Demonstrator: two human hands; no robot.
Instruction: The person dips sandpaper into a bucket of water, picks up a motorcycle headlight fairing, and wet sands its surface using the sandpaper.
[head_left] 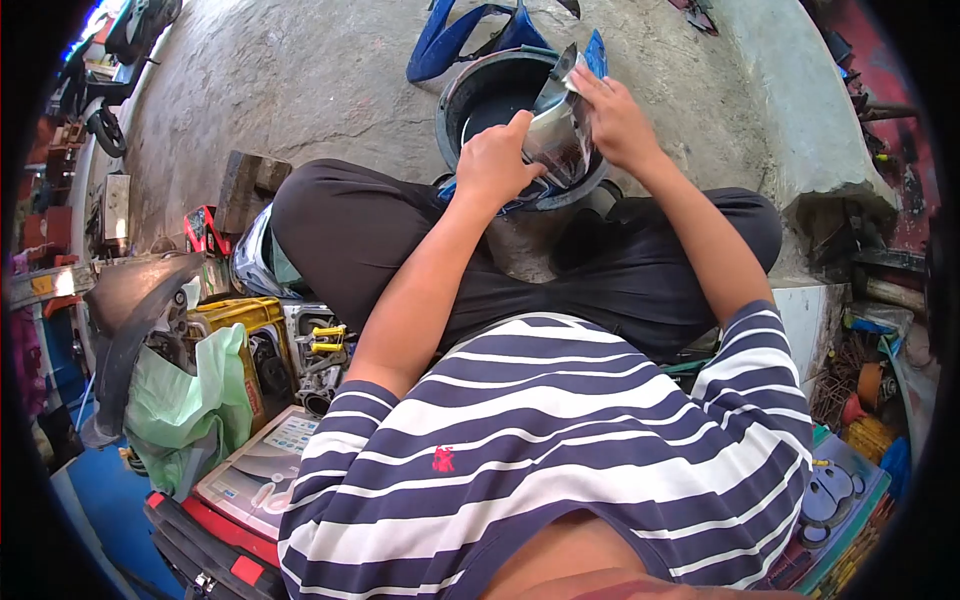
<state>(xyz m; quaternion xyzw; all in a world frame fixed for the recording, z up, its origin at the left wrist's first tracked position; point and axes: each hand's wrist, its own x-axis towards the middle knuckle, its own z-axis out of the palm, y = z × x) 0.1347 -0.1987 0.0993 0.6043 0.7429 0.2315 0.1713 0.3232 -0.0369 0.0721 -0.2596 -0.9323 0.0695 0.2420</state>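
Observation:
A glossy, curved silver and dark panel (560,138) with blue edges is held tilted over a round black basin (446,108) between my knees. My left hand (493,163) is closed on the panel's near left side, thumb toward its lower edge. Flat against its far right part, my right hand (618,122) presses a small whitish cloth (577,76) under its fingertips. The panel covers part of the basin's inside. Just beyond the basin, a blue plastic frame-like piece (470,42) lies on the concrete floor.
To my left are wooden blocks (240,190), a yellow crate (240,315) with metal parts, a pale green plastic bag (190,400) and a black-red case (215,550). A concrete ledge (800,120) runs along the right, with scrap and wires beside it.

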